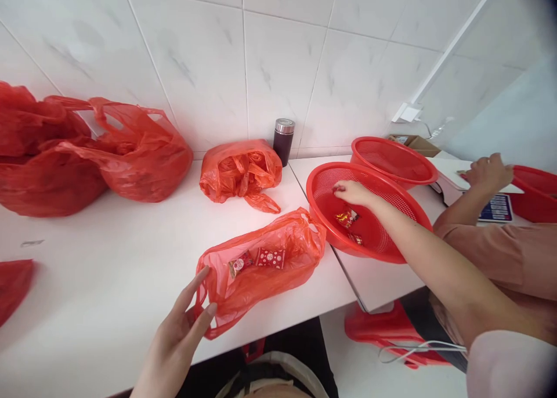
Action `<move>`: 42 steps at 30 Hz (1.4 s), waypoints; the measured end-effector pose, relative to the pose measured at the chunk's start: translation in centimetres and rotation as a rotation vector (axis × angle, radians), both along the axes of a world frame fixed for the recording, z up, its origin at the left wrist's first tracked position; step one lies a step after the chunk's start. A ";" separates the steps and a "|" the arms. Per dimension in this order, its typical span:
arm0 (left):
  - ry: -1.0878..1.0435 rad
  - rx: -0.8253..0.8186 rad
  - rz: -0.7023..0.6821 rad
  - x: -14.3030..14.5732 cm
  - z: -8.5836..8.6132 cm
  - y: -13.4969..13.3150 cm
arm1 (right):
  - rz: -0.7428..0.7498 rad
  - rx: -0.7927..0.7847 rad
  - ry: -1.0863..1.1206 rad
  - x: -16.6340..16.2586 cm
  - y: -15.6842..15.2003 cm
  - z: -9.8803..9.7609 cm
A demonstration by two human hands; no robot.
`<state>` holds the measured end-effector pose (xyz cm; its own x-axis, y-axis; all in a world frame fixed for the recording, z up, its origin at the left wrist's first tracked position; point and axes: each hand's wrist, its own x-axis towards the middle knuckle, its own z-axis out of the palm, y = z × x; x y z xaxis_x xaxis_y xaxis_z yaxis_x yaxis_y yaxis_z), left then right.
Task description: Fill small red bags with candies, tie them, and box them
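- The open red bag (272,285) was seen at six o'clock in the view, laid on the white table (108,270) with its mouth upward.
- Its eight o'clock end was touched by the left hand (176,329), whose thumb and forefinger were held apart.
- The right hand (353,192) was lowered into the red basket (333,176), at two o'clock from the bag, its fingers curled; whether anything was gripped could not be told.
- The bag was judged light, limp and slippery, best held by its rim or loops.
- Inside it, a dotted packet (270,257) and a printed packet (241,264) were seen; both were judged light, slick and perhaps crushable, best pinched at the ends.
- The basket was judged stiff, best taken by its rim.
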<state>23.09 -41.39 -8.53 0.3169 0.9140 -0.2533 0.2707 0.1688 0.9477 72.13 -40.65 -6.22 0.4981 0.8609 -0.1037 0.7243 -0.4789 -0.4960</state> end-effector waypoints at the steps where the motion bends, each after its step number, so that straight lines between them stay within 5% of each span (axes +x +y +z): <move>1: 0.003 0.000 -0.015 -0.2 -0.4 0.2 | -0.010 0.046 0.047 -0.3 -0.1 0.9; 5: -0.002 0.011 -0.034 -0.6 -1.0 0.8 | 0.035 0.209 0.340 -3.1 -1.4 4.8; 9: 0.021 0.032 0.044 0.3 0.4 0.3 | 0.179 0.311 0.809 -8.5 -2.7 7.9; 12: 0.030 0.045 0.047 0.8 1.0 -0.1 | 0.300 0.252 0.804 -13.1 -3.2 8.7; 17: 0.022 0.071 0.059 0.6 0.4 -0.1 | 0.550 0.332 0.409 -19.8 -3.6 5.3; 21: 0.007 0.054 0.062 0.3 0.3 -0.1 | 0.923 0.259 0.155 -22.1 -4.3 2.0; 24: 0.011 0.048 0.042 0.1 0.5 -0.3 | 0.895 0.285 0.081 -20.3 -4.7 2.9; 28: 0.016 0.046 0.012 0.0 0.8 -0.3 | 0.429 0.427 -0.102 -14.1 -4.5 5.3; 31: 0.012 0.058 0.013 0.0 0.6 -0.2 | 0.204 0.152 -0.278 -8.7 -4.4 4.0; 33: 0.011 0.083 0.020 -0.1 0.4 -0.2 | 0.209 -0.204 -0.273 -6.0 -4.6 1.9; 35: 0.020 0.098 0.018 -0.1 0.5 -0.2 | 0.226 -0.353 -0.238 -4.3 -4.9 -0.2; 38: 0.022 0.091 0.008 -0.1 0.8 -0.3 | 0.226 -0.319 -0.225 -3.4 -4.8 -1.4; 42: 0.029 0.100 0.010 -0.3 0.6 -0.3 | 0.192 -0.163 -0.192 -3.8 -4.1 0.8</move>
